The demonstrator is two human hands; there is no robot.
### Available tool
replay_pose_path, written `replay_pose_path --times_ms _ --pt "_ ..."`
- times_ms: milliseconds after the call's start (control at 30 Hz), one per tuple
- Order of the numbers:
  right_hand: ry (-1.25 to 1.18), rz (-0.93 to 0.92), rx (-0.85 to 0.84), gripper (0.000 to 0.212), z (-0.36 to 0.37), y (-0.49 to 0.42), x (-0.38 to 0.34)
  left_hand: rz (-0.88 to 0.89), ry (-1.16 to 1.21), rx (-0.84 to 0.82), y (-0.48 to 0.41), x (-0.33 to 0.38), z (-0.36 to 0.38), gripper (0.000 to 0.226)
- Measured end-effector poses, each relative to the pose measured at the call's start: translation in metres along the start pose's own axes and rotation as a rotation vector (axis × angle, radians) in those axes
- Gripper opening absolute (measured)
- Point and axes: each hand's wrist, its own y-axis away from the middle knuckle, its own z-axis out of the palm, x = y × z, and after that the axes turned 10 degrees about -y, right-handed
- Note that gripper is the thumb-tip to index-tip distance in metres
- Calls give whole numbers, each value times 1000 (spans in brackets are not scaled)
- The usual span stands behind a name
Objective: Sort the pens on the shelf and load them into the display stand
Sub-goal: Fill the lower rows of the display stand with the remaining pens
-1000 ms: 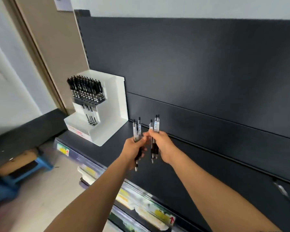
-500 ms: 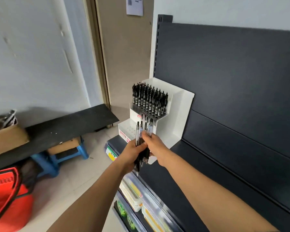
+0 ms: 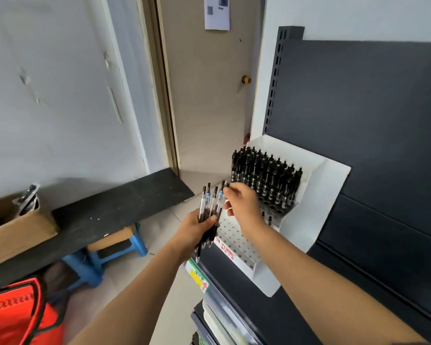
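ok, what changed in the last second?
The pens, split between both hands before, are now bunched in the left hand; the right hand pinches the top of one. Both moved from mid-shelf to the display stand. Its top tier stays full.

Bright, even light washes the pale wall (image 3: pixel 60 95), soft shadow just above the black board (image 3: pixel 115 210). Wide-angle bend bows the shelf upright (image 3: pixel 274 83); fanned pens (image 3: pixel 207 199) slightly soft, lower-edge stock (image 3: pixel 224 319) smeared by blur
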Motion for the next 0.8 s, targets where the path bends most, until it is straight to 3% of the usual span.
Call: replay_pose_path --times_ms 167,267,467,633,800 --pt "-46 17 164 3 15 -30 -1 29 -52 -168 -50 2 -26 7" --pt "-55 19 271 15 9 -31 -5 62 -118 -280 -69 4 -29 6" --pt "258 -127 498 11 -9 -12 -17 165 -200 -321 -86 0 -14 5" --pt "621 -166 511 10 -18 -4 -14 199 -188 -337 -91 -2 -5 5" --pt "798 -117 409 13 -17 -8 -4 195 -189 -331 -94 -2 -8 3"
